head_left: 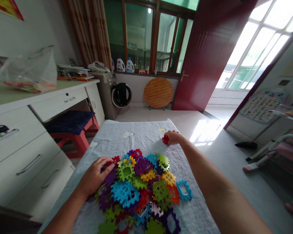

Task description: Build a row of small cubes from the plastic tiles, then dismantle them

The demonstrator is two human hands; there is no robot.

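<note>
Several colourful plastic interlocking blocks, square with notched edges, lie in a loose pile [136, 182] in front of me. My left hand [97, 172] rests against the pile's left edge, thumb and fingers apart, over a purple block [110, 177] and beside a red block [116, 159]. Beyond the pile, my right hand [173, 137] reaches to the far right side of the cloth. Its fingers are closed on a red block [165, 139], partly hidden by the hand. A blue block with a white window [184, 190] lies at the pile's right edge.
A pale blue cloth [136, 136] covers the table under the blocks. On the left are a white desk [75, 85] with a plastic bag [31, 73] and a red stool [80, 143]. Behind stand a washing machine [108, 97] and a folded round table [158, 92]. A red door [205, 65] stands ajar.
</note>
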